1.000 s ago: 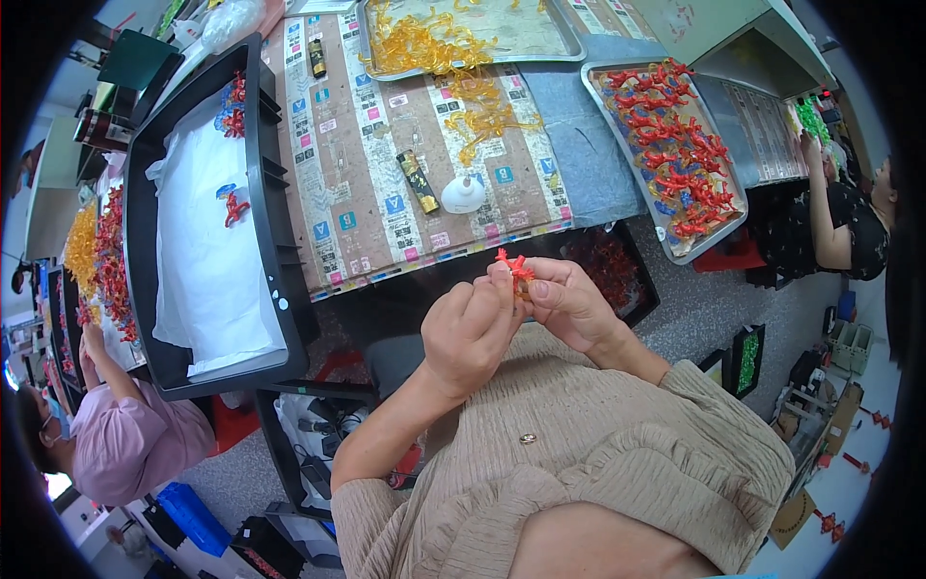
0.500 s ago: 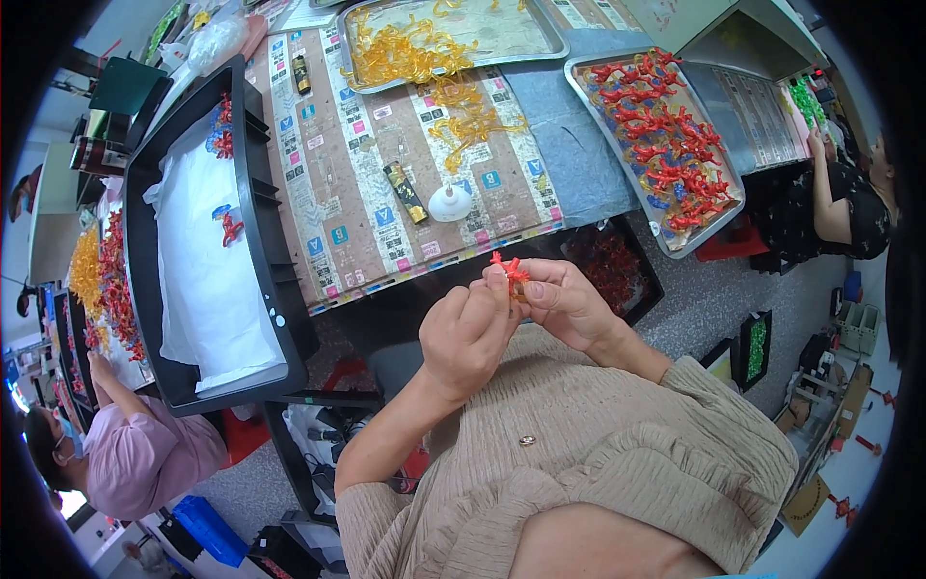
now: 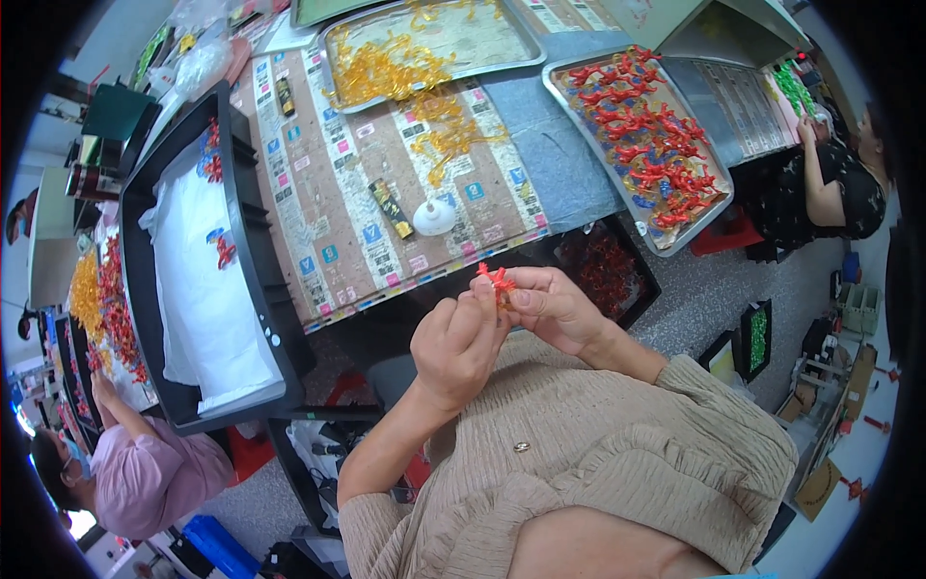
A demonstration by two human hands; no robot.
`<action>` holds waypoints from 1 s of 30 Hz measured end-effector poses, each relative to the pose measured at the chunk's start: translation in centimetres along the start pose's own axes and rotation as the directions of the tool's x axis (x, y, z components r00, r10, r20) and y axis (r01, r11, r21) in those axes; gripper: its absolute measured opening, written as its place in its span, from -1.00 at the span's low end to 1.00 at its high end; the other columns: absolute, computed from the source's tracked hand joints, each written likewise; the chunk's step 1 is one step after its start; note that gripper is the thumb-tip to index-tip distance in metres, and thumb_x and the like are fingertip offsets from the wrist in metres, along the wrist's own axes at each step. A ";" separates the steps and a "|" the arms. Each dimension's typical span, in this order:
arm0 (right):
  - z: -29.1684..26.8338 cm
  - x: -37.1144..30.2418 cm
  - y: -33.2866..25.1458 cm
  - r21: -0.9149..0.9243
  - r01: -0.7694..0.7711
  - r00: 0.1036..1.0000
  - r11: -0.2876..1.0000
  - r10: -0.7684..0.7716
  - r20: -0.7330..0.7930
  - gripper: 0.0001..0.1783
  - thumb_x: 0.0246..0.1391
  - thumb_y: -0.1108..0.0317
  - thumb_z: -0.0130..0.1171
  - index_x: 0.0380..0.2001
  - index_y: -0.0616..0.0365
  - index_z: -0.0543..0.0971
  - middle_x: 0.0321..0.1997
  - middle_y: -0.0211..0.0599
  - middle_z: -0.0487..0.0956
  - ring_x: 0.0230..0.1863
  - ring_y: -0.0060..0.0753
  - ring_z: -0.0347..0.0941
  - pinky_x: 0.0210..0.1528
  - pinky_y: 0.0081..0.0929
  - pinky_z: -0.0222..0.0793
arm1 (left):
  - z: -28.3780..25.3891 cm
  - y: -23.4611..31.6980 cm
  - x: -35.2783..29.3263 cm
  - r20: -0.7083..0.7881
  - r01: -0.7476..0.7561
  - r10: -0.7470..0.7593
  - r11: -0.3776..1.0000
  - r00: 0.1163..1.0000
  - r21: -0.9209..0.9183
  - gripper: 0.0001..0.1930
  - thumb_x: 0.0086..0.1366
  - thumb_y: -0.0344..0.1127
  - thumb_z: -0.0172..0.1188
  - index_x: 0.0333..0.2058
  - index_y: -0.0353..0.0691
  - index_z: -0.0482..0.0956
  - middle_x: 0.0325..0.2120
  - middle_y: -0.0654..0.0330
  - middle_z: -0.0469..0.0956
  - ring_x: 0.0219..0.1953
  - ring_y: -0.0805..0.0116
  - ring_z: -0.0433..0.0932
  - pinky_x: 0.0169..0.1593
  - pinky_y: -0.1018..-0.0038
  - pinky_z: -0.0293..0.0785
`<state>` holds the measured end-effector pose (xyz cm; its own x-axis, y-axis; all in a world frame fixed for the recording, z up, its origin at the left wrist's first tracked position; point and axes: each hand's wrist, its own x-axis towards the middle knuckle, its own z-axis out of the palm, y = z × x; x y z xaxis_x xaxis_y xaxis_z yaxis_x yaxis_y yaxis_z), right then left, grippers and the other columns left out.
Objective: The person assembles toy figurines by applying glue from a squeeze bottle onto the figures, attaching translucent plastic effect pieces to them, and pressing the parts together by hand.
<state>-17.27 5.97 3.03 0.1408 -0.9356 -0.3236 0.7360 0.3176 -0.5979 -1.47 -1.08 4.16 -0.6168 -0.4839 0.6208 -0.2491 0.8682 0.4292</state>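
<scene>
A small red branching plastic piece (image 3: 496, 278) is pinched between my two hands, just off the table's near edge. My left hand (image 3: 451, 349) has its fingers curled in and its thumb and fingertips against the piece. From the other side, my right hand (image 3: 561, 311) grips it between thumb and forefinger. The lower part of the piece is hidden by my fingers. Beyond my hands on the table (image 3: 338, 207) stand a white squeeze bottle (image 3: 434, 218) with a thin tip and, beside it, a black-and-gold cylinder (image 3: 392, 207).
Loose yellow translucent pieces (image 3: 453, 145) spill from a metal tray (image 3: 502, 60). Another metal tray (image 3: 664, 241), to the right, holds rows of red pieces (image 3: 656, 130) with blue and yellow parts. At left, a paper-lined black crate (image 3: 241, 410) holds a few red-and-blue pieces (image 3: 223, 249). Co-workers sit on both sides.
The view has shifted slightly, so the table and trays appear a little farther left. Both hands still hold the red piece, now with more of its branches showing above the fingertips.
</scene>
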 end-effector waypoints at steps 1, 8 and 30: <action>0.0 0.0 0.1 0.012 -0.007 1.000 1.000 0.008 -0.006 -0.46 0.15 0.23 0.18 0.10 0.37 0.39 0.04 -0.16 0.52 -0.01 -0.43 0.49 0.06 -0.40 0.40 | 0.0 0.1 0.0 -0.003 0.013 -0.013 1.000 1.000 0.007 -0.51 -0.13 -0.53 0.40 -0.14 -0.51 0.55 -0.46 0.16 0.47 -0.58 0.34 0.39 -0.55 0.50 0.30; 0.5 -0.3 0.0 -0.027 0.002 1.000 1.000 -0.002 -0.020 -0.48 0.15 0.26 0.20 0.11 0.33 0.41 0.03 -0.23 0.53 -0.01 -0.49 0.47 0.06 -0.43 0.39 | -0.1 0.5 0.0 -0.028 0.034 -0.034 0.999 0.999 0.013 -0.57 -0.10 -0.56 0.41 -0.17 -0.47 0.59 -0.48 0.17 0.47 -0.58 0.34 0.40 -0.54 0.48 0.30; -0.7 -0.6 -2.1 -0.179 0.079 0.997 0.981 -0.082 -0.011 -0.45 0.17 0.20 0.19 0.15 0.28 0.39 0.06 -0.26 0.51 -0.01 -0.56 0.45 0.00 -0.55 0.40 | 1.6 1.2 1.7 -0.087 0.132 -0.141 0.986 0.986 -0.103 -0.57 -0.07 -0.54 0.42 -0.14 -0.44 0.58 -0.44 0.16 0.48 -0.56 0.35 0.41 -0.52 0.52 0.33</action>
<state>-19.35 6.02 3.95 0.0729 -0.9569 -0.2812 0.6143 0.2652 -0.7431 -4.00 -0.74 4.71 -0.5082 -0.6094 0.6085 -0.2506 0.7807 0.5725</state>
